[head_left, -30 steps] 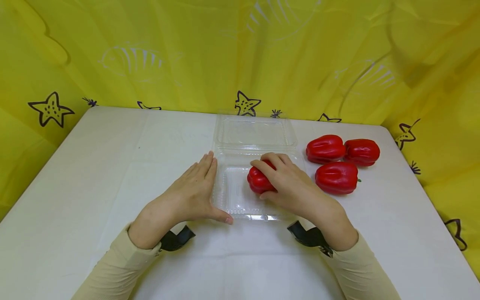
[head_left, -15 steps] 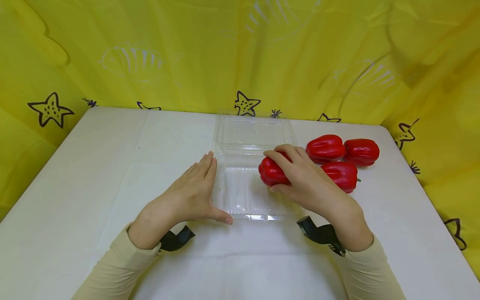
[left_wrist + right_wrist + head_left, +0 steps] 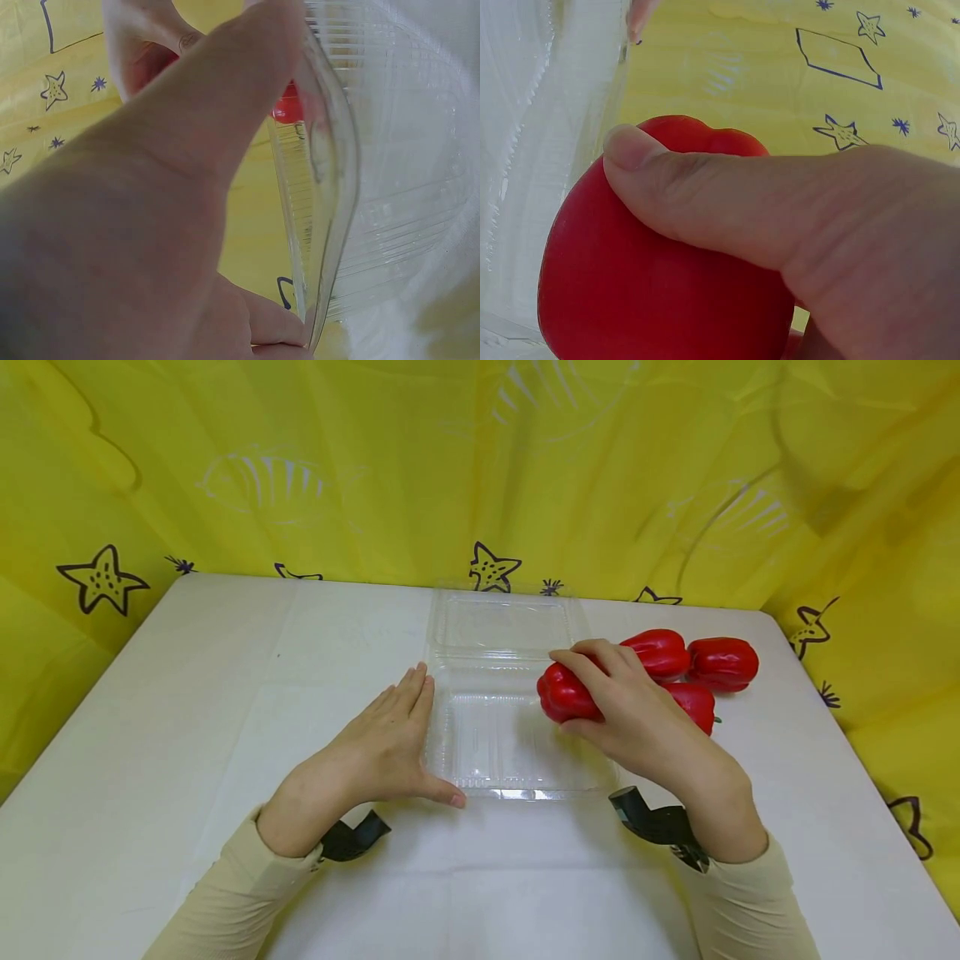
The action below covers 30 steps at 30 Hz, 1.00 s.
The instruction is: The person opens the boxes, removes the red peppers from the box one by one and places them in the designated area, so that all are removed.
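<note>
My right hand (image 3: 630, 706) grips a red bell pepper (image 3: 564, 693) over the right part of a clear plastic clamshell box (image 3: 480, 752). In the right wrist view the thumb lies across the top of that pepper (image 3: 660, 270). My left hand (image 3: 375, 743) rests along the left side of the box, fingers straight and thumb spread toward its front corner. The left wrist view shows its fingers (image 3: 274, 322) at the clear rim (image 3: 341, 187). The lid (image 3: 513, 622) is folded back behind the base.
Behind my right hand lie more red bell peppers, one at the back (image 3: 660, 652), one at the far right (image 3: 723, 662) and one partly hidden in front (image 3: 696, 703). A yellow curtain (image 3: 405, 468) hangs behind the white table (image 3: 187, 693).
My right hand has carried its bell pepper from the middle of the box to the right and slightly back, now overlapping the other peppers. The left hand has stayed still.
</note>
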Each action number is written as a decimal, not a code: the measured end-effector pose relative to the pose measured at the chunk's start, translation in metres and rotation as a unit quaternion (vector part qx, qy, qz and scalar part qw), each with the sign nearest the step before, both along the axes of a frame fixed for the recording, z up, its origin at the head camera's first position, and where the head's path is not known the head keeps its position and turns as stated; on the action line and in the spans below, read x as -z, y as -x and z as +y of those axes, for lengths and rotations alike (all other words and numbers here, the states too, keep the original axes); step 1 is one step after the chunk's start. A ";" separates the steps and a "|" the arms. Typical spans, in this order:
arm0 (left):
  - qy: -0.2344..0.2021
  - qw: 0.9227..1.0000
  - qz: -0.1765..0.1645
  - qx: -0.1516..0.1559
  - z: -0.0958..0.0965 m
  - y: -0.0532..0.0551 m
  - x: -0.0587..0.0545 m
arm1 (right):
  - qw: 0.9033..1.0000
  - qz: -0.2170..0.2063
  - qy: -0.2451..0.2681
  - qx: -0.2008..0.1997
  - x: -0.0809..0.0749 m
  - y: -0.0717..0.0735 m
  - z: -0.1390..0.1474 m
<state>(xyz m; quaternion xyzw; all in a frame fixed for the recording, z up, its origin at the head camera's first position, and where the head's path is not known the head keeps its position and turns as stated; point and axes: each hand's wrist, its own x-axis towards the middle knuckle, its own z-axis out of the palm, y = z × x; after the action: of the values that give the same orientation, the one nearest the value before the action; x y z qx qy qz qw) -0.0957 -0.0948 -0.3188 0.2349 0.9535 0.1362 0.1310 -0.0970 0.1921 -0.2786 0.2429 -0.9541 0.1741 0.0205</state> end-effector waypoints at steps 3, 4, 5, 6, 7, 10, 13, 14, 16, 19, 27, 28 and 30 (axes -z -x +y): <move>0.000 1.000 0.000 0.000 0.000 0.000 0.000 | 1.000 0.001 -0.003 0.008 -0.002 0.000 0.002; 0.000 1.000 -0.002 0.000 0.000 0.000 0.000 | 1.000 0.001 -0.003 0.010 -0.002 0.000 0.003; 0.000 1.000 -0.003 0.000 0.001 0.000 0.000 | 1.000 0.001 -0.005 0.013 -0.003 -0.001 0.004; 0.000 1.000 -0.004 -0.001 0.001 0.000 0.000 | 1.000 0.000 -0.006 0.016 -0.004 -0.001 0.005; 0.000 1.000 -0.005 -0.001 0.001 0.000 0.000 | 1.000 0.002 -0.008 0.019 -0.005 -0.001 0.007; 0.000 1.000 -0.007 -0.001 0.001 0.000 0.000 | 0.999 0.007 -0.016 0.032 -0.008 -0.002 0.013; 0.000 1.000 -0.006 0.000 0.002 -0.001 0.000 | 0.999 0.015 -0.018 0.046 -0.010 -0.004 0.019; 0.000 1.000 -0.006 -0.001 0.002 -0.001 0.000 | 0.998 0.016 -0.018 0.050 -0.010 -0.004 0.022; 0.001 1.000 -0.006 -0.002 0.001 -0.001 0.000 | 0.998 0.016 -0.015 0.055 -0.009 -0.004 0.025; 0.001 1.000 -0.006 -0.004 0.000 -0.001 0.000 | 0.998 0.015 -0.015 0.060 -0.009 -0.003 0.031; -0.006 1.000 0.004 -0.003 0.000 -0.001 0.001 | 0.996 0.015 -0.015 0.090 -0.012 -0.003 0.048; -0.007 1.000 0.006 -0.002 0.000 -0.001 0.001 | 0.995 0.013 -0.013 0.095 -0.012 -0.003 0.050; -0.009 1.000 0.008 0.000 0.000 -0.001 0.001 | 0.994 0.008 -0.010 0.104 -0.012 -0.003 0.055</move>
<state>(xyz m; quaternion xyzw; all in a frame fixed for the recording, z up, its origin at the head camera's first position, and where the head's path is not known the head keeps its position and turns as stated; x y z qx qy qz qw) -0.0947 -0.0950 -0.3201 0.2374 0.9532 0.1430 0.1208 -0.0943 0.2471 -0.2666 0.1435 -0.9757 0.1595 0.0434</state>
